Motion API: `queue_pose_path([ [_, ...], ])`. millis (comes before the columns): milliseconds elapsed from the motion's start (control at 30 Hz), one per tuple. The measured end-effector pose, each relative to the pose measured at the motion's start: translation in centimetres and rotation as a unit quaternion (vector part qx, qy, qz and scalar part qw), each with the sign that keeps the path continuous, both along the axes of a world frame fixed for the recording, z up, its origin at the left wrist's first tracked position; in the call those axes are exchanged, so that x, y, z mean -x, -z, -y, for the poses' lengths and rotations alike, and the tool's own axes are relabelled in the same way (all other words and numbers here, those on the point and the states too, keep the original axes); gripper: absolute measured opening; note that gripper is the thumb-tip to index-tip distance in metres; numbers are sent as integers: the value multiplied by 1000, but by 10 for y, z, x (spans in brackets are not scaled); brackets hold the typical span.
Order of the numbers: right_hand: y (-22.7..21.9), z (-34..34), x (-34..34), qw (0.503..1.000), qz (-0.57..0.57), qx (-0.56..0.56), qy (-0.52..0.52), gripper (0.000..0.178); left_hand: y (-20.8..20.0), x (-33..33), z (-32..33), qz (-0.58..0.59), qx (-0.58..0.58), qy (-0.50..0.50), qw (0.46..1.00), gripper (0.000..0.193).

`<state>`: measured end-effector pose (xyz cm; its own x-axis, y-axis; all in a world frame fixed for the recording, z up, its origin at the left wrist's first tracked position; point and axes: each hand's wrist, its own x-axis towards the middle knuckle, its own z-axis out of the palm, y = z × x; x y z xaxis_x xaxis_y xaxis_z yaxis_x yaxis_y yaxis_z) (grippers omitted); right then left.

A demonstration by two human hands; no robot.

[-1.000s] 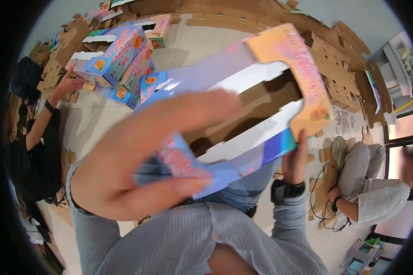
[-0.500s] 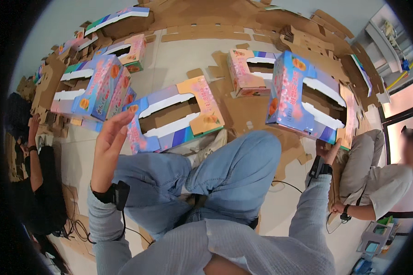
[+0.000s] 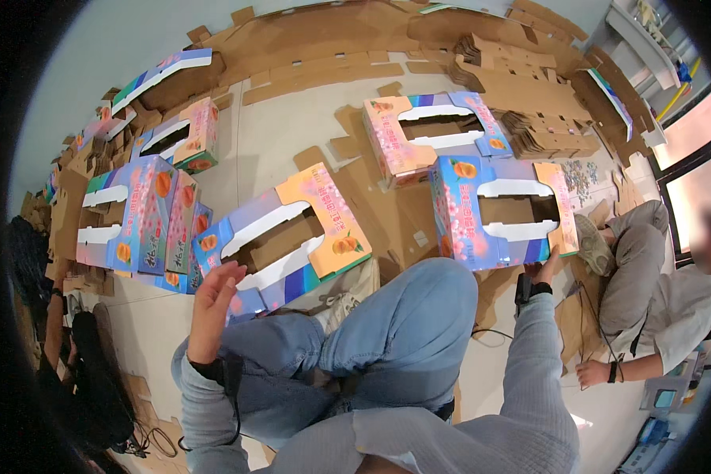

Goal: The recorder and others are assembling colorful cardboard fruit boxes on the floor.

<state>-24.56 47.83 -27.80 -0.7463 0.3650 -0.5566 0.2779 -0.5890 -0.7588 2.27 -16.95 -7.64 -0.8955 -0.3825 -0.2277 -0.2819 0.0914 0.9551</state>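
Observation:
My left hand [image 3: 216, 302] is open, its fingers loosely bent over the near left corner of a pink, blue and orange printed cardboard box [image 3: 341, 237]. Whether it touches that box, I cannot tell. On the right, my right hand [image 3: 543, 271] holds another printed cardboard box [image 3: 460, 229] by its near right corner, its fingers partly hidden beneath. Both boxes have a large cut-out with white-edged flaps on top. Just behind the right box stands a similar box [image 3: 385, 140].
More printed boxes [image 3: 152, 213] stand at the left, with another box [image 3: 205, 134] behind them. Stacked flat cardboard [image 3: 549, 136] lies at the back right. One person [image 3: 671, 308] sits at the right, and another person's arm [image 3: 54, 324] shows at the left.
My right hand has brought its box lower and leftward, next to the box behind, which now sits turned. My left hand has come down toward the middle box. The view has shifted.

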Motion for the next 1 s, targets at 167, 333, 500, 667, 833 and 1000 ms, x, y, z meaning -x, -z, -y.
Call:
queue_pose_path([
  [167, 3, -4, -8, 991, 21, -131, 3, 62, 21, 7, -2, 41, -12, -1, 999, 34],
  [333, 18, 7, -15, 997, -2, -69, -29, 66, 33, 14, -2, 94, -19, 17, 995, 36],
  [500, 46, 34, 14, 991, 11, -134, -7, 71, 38, 19, -6, 80, -52, 31, 995, 35],
  [667, 53, 58, 70, 875, 198, -441, 33, 80, 37, 18, -6, 76, -56, 32, 995, 33],
  [833, -16, 122, 101, 445, -83, -891, -42, 65, 44, 20, -6, 63, -63, 51, 995, 30],
  [1000, -44, 272, 141, 532, -220, -770, -276, 66, 51, 22, -7, 68, -54, 78, 993, 27],
])
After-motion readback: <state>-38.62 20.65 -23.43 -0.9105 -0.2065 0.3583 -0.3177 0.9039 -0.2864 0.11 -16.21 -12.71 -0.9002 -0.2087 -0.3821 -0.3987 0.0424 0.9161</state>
